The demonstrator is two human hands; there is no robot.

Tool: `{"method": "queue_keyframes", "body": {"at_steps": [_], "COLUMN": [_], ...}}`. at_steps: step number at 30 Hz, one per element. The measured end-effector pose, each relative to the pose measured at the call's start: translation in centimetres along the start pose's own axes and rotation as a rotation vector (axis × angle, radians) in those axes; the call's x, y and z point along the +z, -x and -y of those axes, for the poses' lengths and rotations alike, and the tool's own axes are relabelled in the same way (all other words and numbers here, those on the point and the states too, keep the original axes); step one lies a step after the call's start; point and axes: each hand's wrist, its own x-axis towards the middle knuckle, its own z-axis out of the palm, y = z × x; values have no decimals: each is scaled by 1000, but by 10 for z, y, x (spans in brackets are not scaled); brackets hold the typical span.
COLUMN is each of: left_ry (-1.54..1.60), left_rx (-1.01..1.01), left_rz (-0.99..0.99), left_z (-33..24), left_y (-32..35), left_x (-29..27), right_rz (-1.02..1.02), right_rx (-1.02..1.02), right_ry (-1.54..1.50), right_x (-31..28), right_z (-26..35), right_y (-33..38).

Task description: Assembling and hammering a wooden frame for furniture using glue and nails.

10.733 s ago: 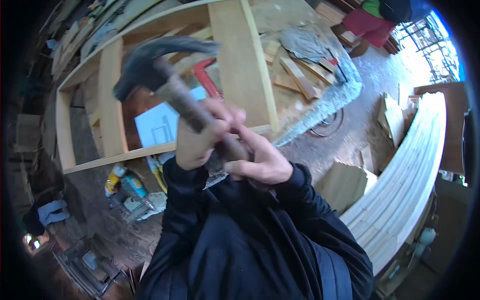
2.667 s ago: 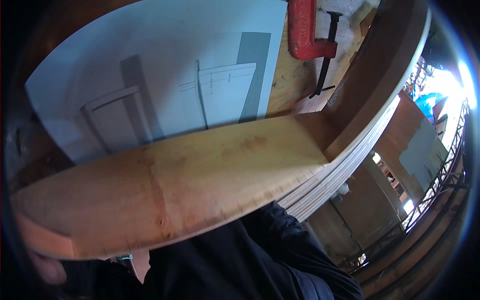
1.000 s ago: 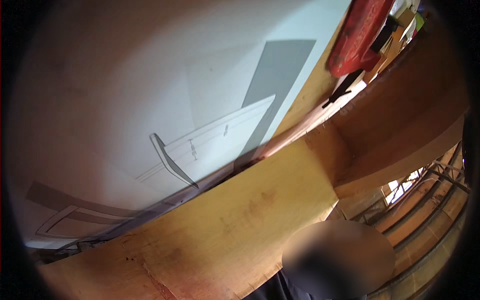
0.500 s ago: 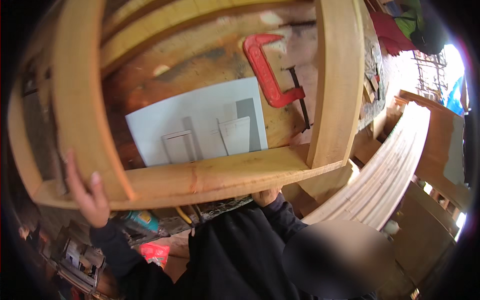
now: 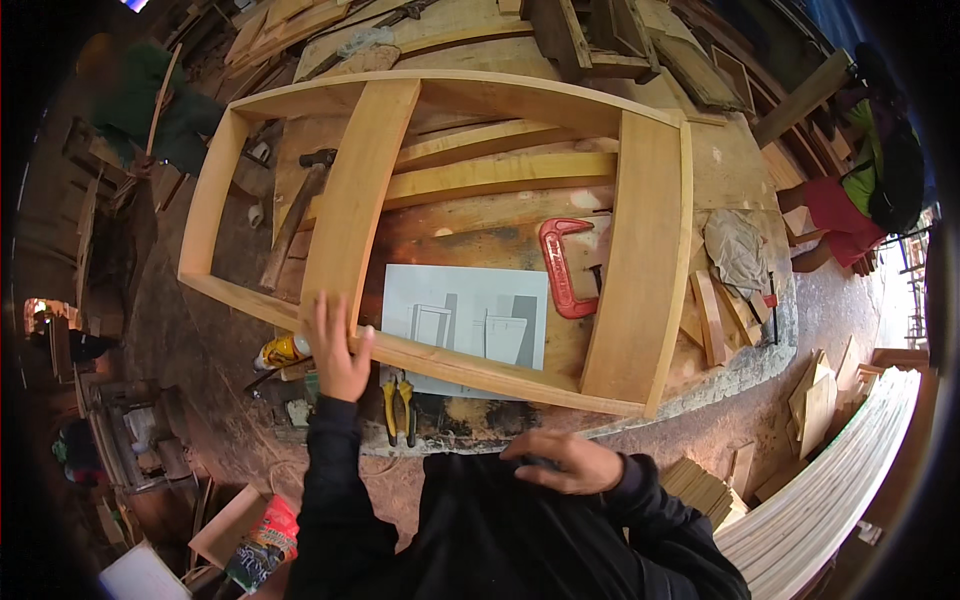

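Observation:
A wooden frame (image 5: 651,262) of pale boards, with a crosspiece near its left end, lies on the workbench (image 5: 470,412). My left hand (image 5: 341,352) touches its near rail where the crosspiece meets it, fingers stretched out. Off the frame, my right hand (image 5: 572,463) is in front of my dark clothing, its fingers loosely bent and apart, with no held thing visible. Inside the frame are a printed drawing sheet (image 5: 465,300), partly under the near rail, a red C-clamp (image 5: 557,270) and a hammer (image 5: 296,215). Yellow-handled pliers (image 5: 399,408) lie beside my left hand.
A yellow bottle (image 5: 283,351) stands left of the pliers. Wood offcuts (image 5: 709,318) and a crumpled bag (image 5: 738,250) lie on the bench's right side. Long stacked strips (image 5: 830,490) occupy the lower right. People are at the far left (image 5: 165,110) and right (image 5: 862,190).
The frame has gone from raised close to me to lower and farther away on the bench. My right hand has let go of its near rail and drawn back; my left remains on it.

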Motion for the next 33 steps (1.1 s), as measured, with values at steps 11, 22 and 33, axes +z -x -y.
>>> {"method": "queue_keyframes", "body": {"at_steps": [11,22,33], "left_ry": [374,137,148], "left_rx": [-76,-172,-166], "left_rz": [-84,32,-17], "left_z": [-144,-142,-139], "left_y": [121,159,162], "left_x": [46,99,104], "right_rz": [-782,-763,-778], "right_rx": [155,134,103], "right_ry": [1064,1062,1089], "right_x": [-117,-116,-118], "right_z": [-45,-46,-49], "right_y": [-10,-7,-5]}}
